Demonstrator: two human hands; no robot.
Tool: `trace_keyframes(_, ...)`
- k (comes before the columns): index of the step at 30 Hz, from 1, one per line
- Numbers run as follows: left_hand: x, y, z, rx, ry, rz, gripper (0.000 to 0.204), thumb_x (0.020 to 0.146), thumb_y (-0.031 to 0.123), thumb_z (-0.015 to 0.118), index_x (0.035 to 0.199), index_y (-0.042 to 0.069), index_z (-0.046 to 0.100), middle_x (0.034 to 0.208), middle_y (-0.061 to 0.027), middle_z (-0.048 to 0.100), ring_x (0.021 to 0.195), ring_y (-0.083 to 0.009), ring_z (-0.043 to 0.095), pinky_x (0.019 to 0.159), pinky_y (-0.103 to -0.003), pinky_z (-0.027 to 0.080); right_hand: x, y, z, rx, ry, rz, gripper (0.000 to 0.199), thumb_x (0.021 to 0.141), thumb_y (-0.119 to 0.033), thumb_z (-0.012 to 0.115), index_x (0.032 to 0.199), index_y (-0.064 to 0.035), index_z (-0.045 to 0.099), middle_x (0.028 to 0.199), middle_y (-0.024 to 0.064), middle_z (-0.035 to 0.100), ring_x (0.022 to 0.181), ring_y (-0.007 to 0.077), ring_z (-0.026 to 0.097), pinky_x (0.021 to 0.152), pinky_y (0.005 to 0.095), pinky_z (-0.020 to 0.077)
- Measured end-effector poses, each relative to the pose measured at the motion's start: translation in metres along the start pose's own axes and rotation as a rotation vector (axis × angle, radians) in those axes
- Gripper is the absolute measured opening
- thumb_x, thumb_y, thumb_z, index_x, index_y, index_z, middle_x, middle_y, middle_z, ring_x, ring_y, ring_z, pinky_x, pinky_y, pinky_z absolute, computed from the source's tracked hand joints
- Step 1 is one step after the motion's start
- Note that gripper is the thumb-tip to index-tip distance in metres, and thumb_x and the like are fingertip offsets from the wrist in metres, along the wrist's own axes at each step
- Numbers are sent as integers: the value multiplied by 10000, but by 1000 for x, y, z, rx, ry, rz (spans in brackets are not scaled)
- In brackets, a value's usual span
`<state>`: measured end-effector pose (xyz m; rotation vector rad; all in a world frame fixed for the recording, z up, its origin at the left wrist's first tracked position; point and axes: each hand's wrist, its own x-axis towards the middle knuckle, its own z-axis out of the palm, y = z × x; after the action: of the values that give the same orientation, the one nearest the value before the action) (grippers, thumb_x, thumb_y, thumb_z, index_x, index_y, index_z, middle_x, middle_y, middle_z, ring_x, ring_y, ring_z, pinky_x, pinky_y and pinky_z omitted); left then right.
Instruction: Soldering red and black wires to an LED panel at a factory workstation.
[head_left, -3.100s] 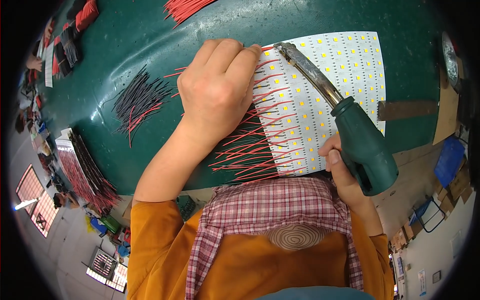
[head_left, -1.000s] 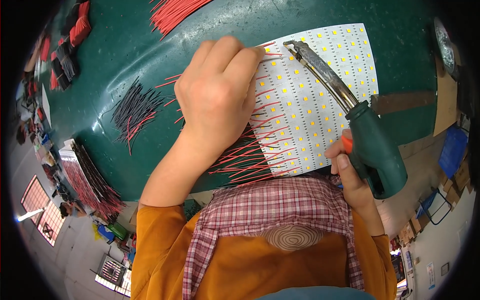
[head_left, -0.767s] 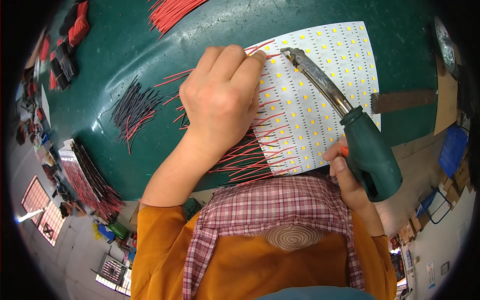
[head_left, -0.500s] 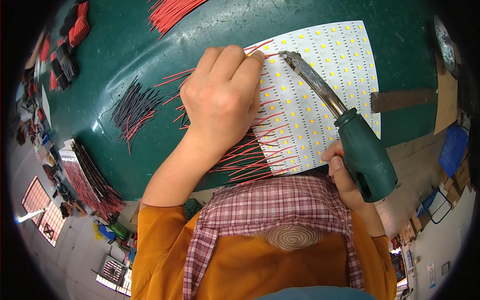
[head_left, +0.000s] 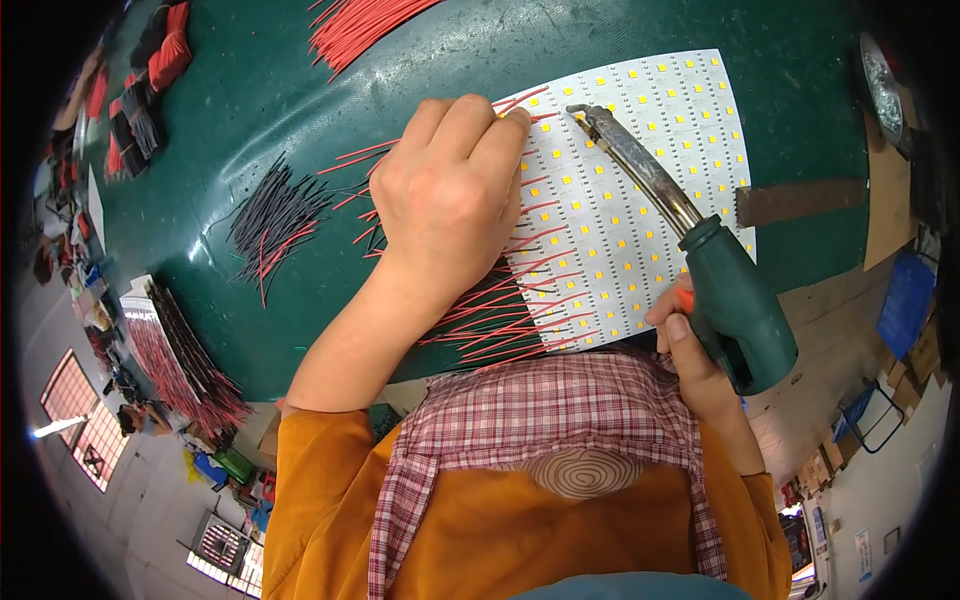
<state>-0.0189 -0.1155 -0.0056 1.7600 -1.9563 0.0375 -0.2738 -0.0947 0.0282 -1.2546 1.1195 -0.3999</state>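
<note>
A white LED board point(head_left: 640, 210) with rows of yellow chips lies on the green table. Red and black wires point(head_left: 500, 305) run from its left edge. Over that edge, my left hand point(head_left: 450, 190) is closed in a pinch on a red wire point(head_left: 541, 116), whose end rests on the board; most of it is hidden by the fingers. My right hand point(head_left: 695, 365) is wrapped round the green handle of a soldering gun point(head_left: 735, 300). Its dark metal tip is over the board, a little right of the wire's end. An orange-red trigger shows by my fingers.
Loose black wires point(head_left: 275, 220) with a few red ones lie left of my left hand. Red wires point(head_left: 365, 30) are piled at the far edge. Finished-looking wired strips point(head_left: 180, 360) lie at the left. A brown bar point(head_left: 800, 202) touches the board's right edge.
The soldering gun's tip has moved off the red wire's end, slightly to the right. The trigger has come into sight. My left hand has barely shifted.
</note>
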Motion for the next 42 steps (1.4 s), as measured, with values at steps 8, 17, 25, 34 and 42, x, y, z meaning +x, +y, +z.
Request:
trace_keyframes(8,-1,1,-6,-51,44,37,232,614,-4,661,833,71,674,740,-32,555,715,-213,561,569,-314,475,-4,17,-8,-167,-77,-197,395,922,-77,509,1296,-12,399,866,85,588,643,85,464,567,229,420)
trace_keyframes(17,-7,2,7,-22,23,52,256,579,21,661,829,78,668,735,-22,557,740,-204,577,559,-299,481,-4,2,-2,-272,5,-28,74,816,-54,608,869,-75,656,831,18,673,769,225,637,668,335,511)
trace_keyframes(25,-5,7,7,53,21,100,259,583,65,646,840,70,674,754,-14,571,744,-194,581,540,-285,477,-6,18,-2,-457,42,-211,167,726,-24,669,889,-59,673,905,84,669,776,271,632,656,333,512)
trace_keyframes(34,6,11,8,57,31,111,241,584,77,626,823,71,661,765,-20,570,740,-200,576,532,-287,475,-10,1,-12,-9,-31,-103,320,921,-82,496,1218,-3,407,840,102,586,600,82,452,547,227,414)
trace_keyframes(42,6,-5,-3,1,-32,72,165,634,49,616,798,44,601,792,-66,550,773,-243,551,618,-317,478,-12,-3,10,122,125,-57,344,896,-65,521,1218,25,438,837,110,608,601,107,485,544,244,421)
